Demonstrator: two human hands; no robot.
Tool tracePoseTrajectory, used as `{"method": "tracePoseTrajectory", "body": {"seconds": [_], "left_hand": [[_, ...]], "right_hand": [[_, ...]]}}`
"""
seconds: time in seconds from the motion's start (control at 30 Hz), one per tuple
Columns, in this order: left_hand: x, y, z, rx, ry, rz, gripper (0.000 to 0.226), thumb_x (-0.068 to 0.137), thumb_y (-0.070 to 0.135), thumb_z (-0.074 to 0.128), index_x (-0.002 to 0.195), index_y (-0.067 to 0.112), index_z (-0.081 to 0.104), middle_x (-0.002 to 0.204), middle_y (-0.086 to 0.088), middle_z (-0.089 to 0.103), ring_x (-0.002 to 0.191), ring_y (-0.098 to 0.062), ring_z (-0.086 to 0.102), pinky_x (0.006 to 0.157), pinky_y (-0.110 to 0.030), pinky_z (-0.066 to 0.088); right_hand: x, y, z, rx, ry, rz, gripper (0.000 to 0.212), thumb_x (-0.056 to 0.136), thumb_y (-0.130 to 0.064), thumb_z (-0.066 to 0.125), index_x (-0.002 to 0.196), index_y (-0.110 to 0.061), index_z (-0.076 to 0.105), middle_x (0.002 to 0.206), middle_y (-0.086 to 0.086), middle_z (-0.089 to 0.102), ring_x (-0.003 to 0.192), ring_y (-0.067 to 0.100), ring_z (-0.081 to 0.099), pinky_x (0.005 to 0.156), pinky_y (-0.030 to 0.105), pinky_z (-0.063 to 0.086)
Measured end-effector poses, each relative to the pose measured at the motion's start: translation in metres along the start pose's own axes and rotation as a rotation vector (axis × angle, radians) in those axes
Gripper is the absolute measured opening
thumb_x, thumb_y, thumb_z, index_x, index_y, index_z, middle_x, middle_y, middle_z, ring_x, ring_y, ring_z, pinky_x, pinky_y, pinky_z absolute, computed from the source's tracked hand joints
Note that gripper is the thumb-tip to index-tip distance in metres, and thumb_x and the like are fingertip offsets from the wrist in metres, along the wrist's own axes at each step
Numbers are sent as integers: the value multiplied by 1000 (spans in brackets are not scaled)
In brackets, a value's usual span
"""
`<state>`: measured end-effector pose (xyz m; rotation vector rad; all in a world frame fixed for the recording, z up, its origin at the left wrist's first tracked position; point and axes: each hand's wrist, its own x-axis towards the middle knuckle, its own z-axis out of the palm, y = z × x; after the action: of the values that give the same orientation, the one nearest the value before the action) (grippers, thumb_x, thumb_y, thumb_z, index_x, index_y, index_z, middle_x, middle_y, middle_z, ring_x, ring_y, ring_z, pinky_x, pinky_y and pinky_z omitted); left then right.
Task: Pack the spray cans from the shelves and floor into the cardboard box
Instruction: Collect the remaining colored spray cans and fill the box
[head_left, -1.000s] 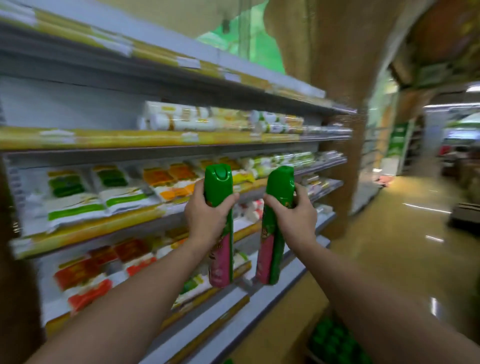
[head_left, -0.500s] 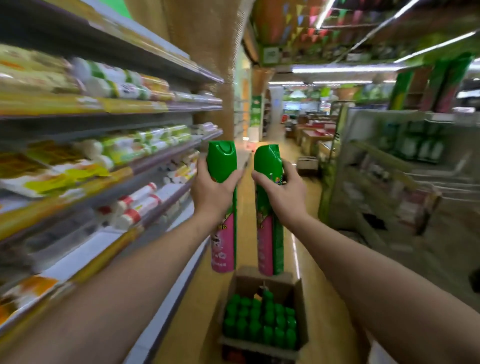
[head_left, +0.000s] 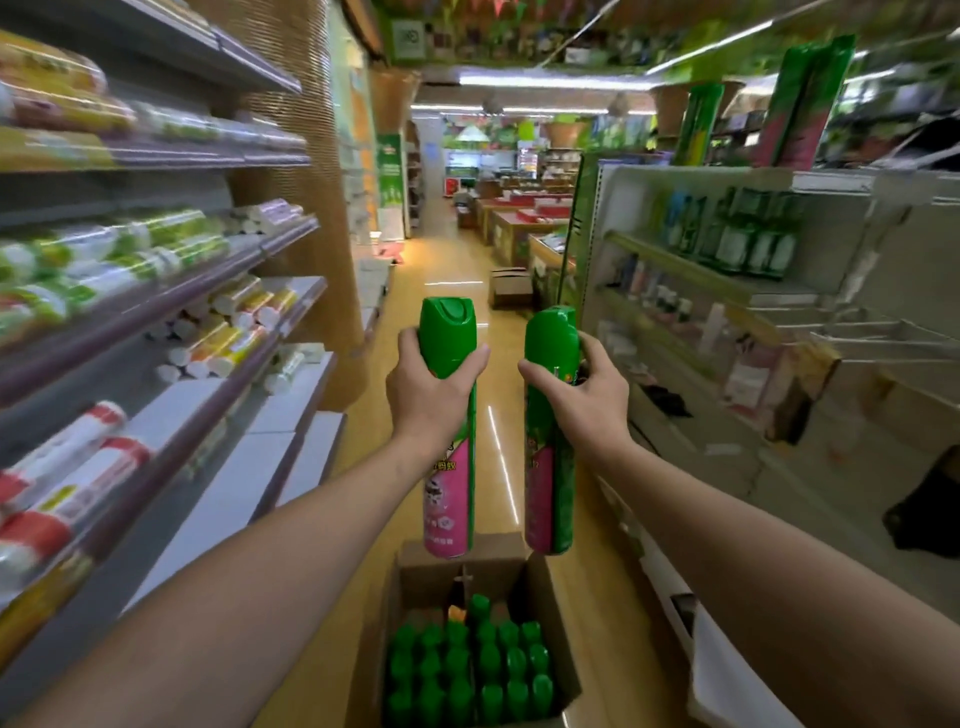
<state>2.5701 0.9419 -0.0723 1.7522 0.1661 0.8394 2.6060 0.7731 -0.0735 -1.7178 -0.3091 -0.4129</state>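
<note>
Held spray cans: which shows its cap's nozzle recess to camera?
The can in the left hand: its cap shows the curved recess. The can in the right hand shows a smooth cap.

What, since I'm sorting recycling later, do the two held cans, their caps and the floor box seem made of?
Left can and right can: probably metal under a glossy printed green-and-pink coating, with a smooth sheen. Left cap and right cap: likely moulded plastic, with a uniform green gloss. Box: matte brown cardboard with folded flaps.
</note>
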Motion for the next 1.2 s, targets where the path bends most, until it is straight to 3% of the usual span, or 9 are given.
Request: {"method": "tracePoseTrajectory", "body": {"seconds": [0.1, 0.17, 0.3, 0.43, 0.53, 0.83, 1.0, 1.1, 1.2], "left_hand": [[36, -30, 31, 2, -31, -25, 48, 82, 44, 78, 116, 34, 46, 97, 18, 61, 85, 5, 59, 69, -17, 44], [59, -50, 51, 14, -55, -51, 51, 82, 44, 78, 118, 34, 43, 97, 20, 59, 84, 6, 57, 66, -15, 41], [107, -92, 85, 21, -92, -118, 61, 80, 46, 80, 126, 28, 44, 103, 16, 61, 90, 2, 60, 69, -19, 44], [148, -144, 109, 13, -141, -199, 63, 83, 45, 78, 131, 25, 42, 111, 11, 63, 99, -8, 63, 79, -27, 48], [174, -190, 125, 16, -193, -267, 64, 86, 48, 74, 134, 25, 38, 118, 7, 62, 105, -16, 63, 88, -37, 53], [212, -304, 201, 99, -335, -384, 73, 77, 47, 80, 130, 23, 37, 121, -1, 59, 108, -20, 61, 92, -46, 55], [201, -372, 242, 227, -395, -501, 88, 66, 43, 91, 132, 23, 36, 124, -1, 58, 116, -21, 58, 95, -44, 55], [179, -422, 269, 316, -365, -567, 86, 66, 35, 93, 131, 20, 39, 113, 8, 55, 109, -14, 54, 85, -27, 47], [149, -484, 297, 364, -354, -626, 82, 62, 29, 96, 122, 26, 40, 101, 14, 52, 104, -13, 54, 82, -24, 42]], "right_hand": [[42, 36, 13, -29, -28, 5, 53, 76, -41, 86, 121, -35, 57, 96, -23, 65, 84, -15, 62, 72, 12, 51], [68, 59, 23, -50, -56, 9, 60, 76, -41, 86, 128, -29, 58, 97, -23, 65, 83, -16, 61, 67, 6, 48], [117, 107, 39, -82, -99, 48, 67, 75, -41, 86, 133, -24, 57, 97, -23, 63, 84, -12, 62, 65, 4, 48], [157, 158, 59, -134, -123, 135, 70, 73, -44, 87, 133, -23, 57, 103, -14, 66, 93, -1, 63, 83, 26, 58], [178, 199, 73, -204, -178, 208, 73, 73, -42, 88, 133, -21, 53, 112, -8, 64, 100, 10, 63, 84, 30, 58], [207, 319, 89, -350, -324, 444, 64, 68, -33, 91, 119, -21, 53, 110, -8, 64, 99, 9, 64, 73, 22, 56], [222, 404, 95, -365, -412, 567, 59, 64, -22, 94, 109, -19, 55, 98, -7, 66, 90, 7, 65, 73, 26, 58], [215, 471, 98, -395, -497, 614, 59, 60, -19, 93, 103, -19, 52, 88, -6, 64, 79, 11, 64, 61, 24, 51], [197, 545, 100, -396, -558, 682, 60, 55, -17, 91, 99, -21, 50, 86, -5, 63, 75, 14, 62, 53, 17, 45]]}}
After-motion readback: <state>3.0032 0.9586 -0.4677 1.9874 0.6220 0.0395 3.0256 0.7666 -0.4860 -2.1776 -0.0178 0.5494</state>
